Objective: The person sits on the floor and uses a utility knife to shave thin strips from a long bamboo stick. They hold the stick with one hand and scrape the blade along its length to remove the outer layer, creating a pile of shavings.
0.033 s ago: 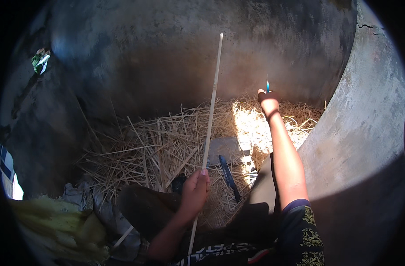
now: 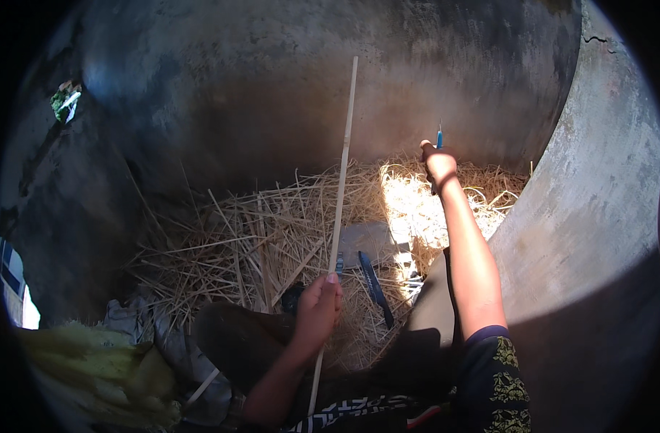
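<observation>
My left hand point(image 2: 317, 310) is closed around a long, thin, pale strip point(image 2: 341, 195) that looks like split bamboo. The strip stands nearly upright, tilted a little, with its lower end running down against my shirt. Far out to the right, my right hand point(image 2: 439, 164) is closed on a slim blue tool with a thin pointed tip point(image 2: 440, 137); its exact kind is too small to make out. A long black flat tool point(image 2: 375, 290) lies on the floor between my legs. Beside it is a grey flat slab point(image 2: 366, 244).
Loose straw-like shavings and thin strips point(image 2: 250, 245) cover the floor ahead, sunlit near my right hand. A curved grey concrete wall point(image 2: 287, 101) rises beyond them, and another wall point(image 2: 583, 195) stands close on the right. Yellowish cloth point(image 2: 92, 368) lies at the lower left.
The upper end of the bamboo strip has tipped slightly left. My right hand has shifted a little to the right with the blue tool. My left hand keeps its grip.
</observation>
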Available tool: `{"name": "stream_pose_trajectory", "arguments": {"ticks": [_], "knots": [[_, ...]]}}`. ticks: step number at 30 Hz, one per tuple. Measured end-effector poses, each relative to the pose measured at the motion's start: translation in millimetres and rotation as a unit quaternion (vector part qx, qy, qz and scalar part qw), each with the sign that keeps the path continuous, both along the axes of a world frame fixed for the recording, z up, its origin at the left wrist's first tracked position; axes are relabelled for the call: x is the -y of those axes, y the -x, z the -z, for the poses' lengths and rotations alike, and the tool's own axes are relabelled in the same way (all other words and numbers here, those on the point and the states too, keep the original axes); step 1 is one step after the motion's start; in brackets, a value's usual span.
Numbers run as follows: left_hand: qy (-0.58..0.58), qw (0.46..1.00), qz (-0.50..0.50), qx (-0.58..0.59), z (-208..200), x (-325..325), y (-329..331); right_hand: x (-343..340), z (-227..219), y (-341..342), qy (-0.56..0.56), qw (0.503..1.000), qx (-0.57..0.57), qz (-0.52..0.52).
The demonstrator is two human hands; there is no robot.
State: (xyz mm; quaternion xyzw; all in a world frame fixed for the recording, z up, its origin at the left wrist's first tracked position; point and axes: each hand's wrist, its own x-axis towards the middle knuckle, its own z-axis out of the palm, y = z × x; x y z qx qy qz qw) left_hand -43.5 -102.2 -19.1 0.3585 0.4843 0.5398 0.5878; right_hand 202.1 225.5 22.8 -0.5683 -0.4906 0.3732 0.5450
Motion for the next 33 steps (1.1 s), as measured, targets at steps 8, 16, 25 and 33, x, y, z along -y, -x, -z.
{"name": "stream_pose_trajectory", "arguments": {"ticks": [8, 16, 25, 33], "knots": [[-0.002, 0.999, 0.0, -0.04, 8, -1, -5, 128, -46, 90, -0.005, 0.974, 0.042, -0.225], [-0.012, 0.999, 0.004, -0.035, 15, -6, -6, 116, -28, 100, 0.039, 0.96, -0.138, -0.239], [-0.013, 0.999, 0.004, 0.045, -2, 4, -5, 94, -26, 80, 0.025, 0.918, -0.322, -0.229], [-0.009, 0.999, 0.01, 0.033, 0, -1, -3, 102, -36, 72, -0.023, 0.961, -0.073, -0.265]]}}
